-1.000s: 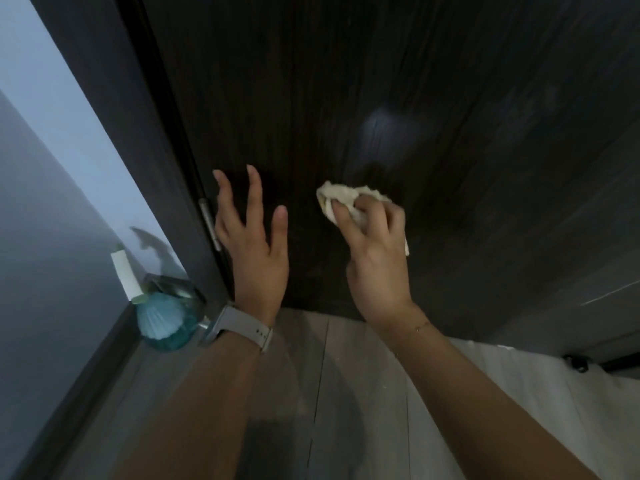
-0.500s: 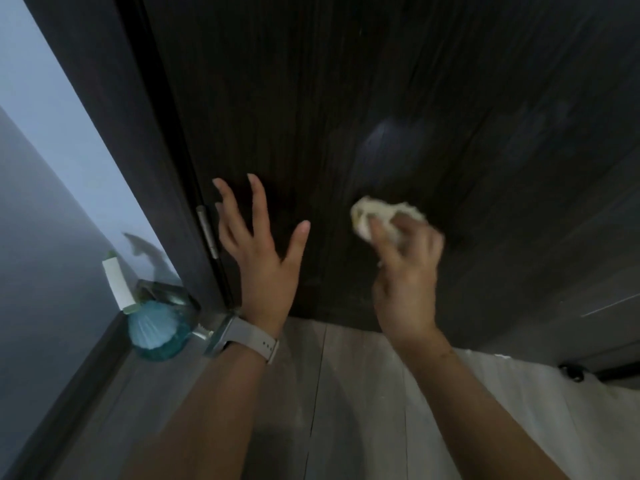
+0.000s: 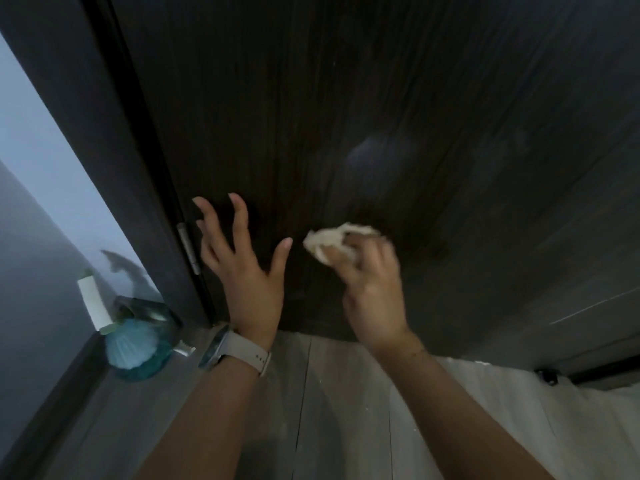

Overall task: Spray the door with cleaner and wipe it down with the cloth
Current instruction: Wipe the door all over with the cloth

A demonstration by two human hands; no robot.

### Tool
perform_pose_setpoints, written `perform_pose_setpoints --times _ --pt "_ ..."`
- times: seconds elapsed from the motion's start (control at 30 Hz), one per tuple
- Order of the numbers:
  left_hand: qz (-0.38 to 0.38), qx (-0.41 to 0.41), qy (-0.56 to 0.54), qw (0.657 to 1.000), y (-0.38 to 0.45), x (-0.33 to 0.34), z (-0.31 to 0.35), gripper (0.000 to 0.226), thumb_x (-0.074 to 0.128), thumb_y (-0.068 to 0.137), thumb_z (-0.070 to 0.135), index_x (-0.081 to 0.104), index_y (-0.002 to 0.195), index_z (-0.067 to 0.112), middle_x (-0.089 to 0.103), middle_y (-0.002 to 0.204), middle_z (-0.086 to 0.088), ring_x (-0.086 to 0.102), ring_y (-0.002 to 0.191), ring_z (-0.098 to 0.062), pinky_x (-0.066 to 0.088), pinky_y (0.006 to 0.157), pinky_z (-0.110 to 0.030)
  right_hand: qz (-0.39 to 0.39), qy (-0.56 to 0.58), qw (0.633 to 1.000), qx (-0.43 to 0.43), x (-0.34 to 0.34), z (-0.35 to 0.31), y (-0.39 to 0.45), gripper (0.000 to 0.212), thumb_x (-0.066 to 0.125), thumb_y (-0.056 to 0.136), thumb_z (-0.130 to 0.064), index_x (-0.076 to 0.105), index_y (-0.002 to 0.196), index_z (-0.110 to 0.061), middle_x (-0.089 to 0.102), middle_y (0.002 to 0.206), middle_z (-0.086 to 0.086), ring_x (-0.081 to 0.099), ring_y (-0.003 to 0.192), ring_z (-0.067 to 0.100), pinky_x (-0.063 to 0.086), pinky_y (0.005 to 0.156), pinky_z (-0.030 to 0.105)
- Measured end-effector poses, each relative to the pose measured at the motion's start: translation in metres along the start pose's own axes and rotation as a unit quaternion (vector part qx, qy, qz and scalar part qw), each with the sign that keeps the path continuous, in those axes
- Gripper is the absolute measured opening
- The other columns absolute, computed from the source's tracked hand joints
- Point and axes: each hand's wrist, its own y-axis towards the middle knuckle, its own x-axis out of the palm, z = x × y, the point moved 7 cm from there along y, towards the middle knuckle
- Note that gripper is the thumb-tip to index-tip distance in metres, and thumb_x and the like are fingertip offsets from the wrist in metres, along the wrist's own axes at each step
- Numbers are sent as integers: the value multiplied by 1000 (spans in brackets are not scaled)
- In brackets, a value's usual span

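A: Starting nearest, what are the 2 forearms doing?

B: Both are reaching up from 6 o'clock toward the door (image 3: 346, 98). The left wrist is wearing a watch (image 3: 239, 355) on a pale strap.

A: And the hands?

B: The left hand (image 3: 247, 271) is spreading wide, fingers apart, gripping nothing; whether its fingertips are touching the wood, I cannot tell. The right hand (image 3: 372, 289) is closing its fingers around the cloth (image 3: 334, 239), which is bunching out past the fingertips toward 11 o'clock.

A: Where is the cloth lying?

B: Low on the door, just right of the left thumb. It is looking blurred, so I judge it is wiping, though contact is not clearly showing. The right hand is the nearer one to the unwiped wood at 1 o'clock, where a faint hazy patch (image 3: 374, 157) is showing.

A: The cleaner?

B: The spray bottle (image 3: 138, 344) is standing on the floor at 9 o'clock, beside the door frame (image 3: 114, 168) below the hinge (image 3: 188, 249), well apart from both hands.
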Motion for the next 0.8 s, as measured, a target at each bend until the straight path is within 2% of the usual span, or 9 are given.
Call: perform_pose_setpoints --times 0.13,0.23,0.33,0.4,0.5,0.6,0.67,0.73,0.8 --pt "-2 -20 -7 1000 0 0 2 83 70 89 35 21 155 22 -8 164 -9 3 147 -34 6 115 -34 196 -20 980 41 -90 16 60 55 44 74 19 68 117 -6 50 114 20 41 103 28 31 94 25" --pt "-4 -22 -14 1000 1 -4 5 81 69 90 34 23 155 22 -7 164 -8 3 148 -33 4 116 -30 275 -17 959 66 -114 12 92 52 49 77 20 68 118 -5 54 111 23 40 104 25 33 96 28" --pt "-16 -15 -25 999 1 -13 6 77 67 90 32 25 154 23 -3 164 -8 2 149 -26 1 117 -25 134 -33 990 -16 -72 -15 82 52 45 76 10 65 121 -8 43 120 14 42 107 29 36 93 38" --pt "-37 -1 -29 999 1 -21 9 75 67 91 28 26 154 23 -1 164 -8 -11 147 -3 -5 115 -14 3 -38 997 -73 -45 -26 66 50 38 79 -1 66 120 -8 49 119 15 42 108 31 46 89 45" --pt "-67 -9 -62 996 4 -34 13 72 64 92 26 26 153 26 3 164 -4 -17 133 23 -5 111 -6 3 -39 996 -78 -70 -27 88 49 35 82 -2 65 121 -8 50 117 16 41 105 31 49 84 47" --pt "-71 -10 -69 995 12 -47 19 71 59 93 32 23 154 30 0 164 -1 -6 145 5 8 118 -31 118 -61 990 -41 -124 -30 143 49 36 86 2 62 126 -9 43 120 16 38 106 29 42 89 39" --pt "-79 18 -67 994 22 -54 31 70 55 93 36 23 155 29 -3 165 -1 0 150 -12 11 120 -37 167 -63 984 -17 -141 -31 166 49 37 86 4 62 126 -8 44 122 17 36 108 28 39 94 37" --pt "-86 28 -73 993 33 -60 43 68 52 94 38 22 155 29 -4 165 1 2 151 -14 13 120 -38 132 -90 985 -60 -128 -40 162 46 41 87 0 62 127 -8 38 125 14 38 110 32 37 95 41" --pt "-95 26 -78 992 41 -65 52 67 51 94 38 22 154 30 -5 165 2 3 151 -15 16 121 -43 25 -125 985 -117 -98 -48 135 45 52 83 -6 61 126 -10 44 126 14 45 110 34 43 93 44"
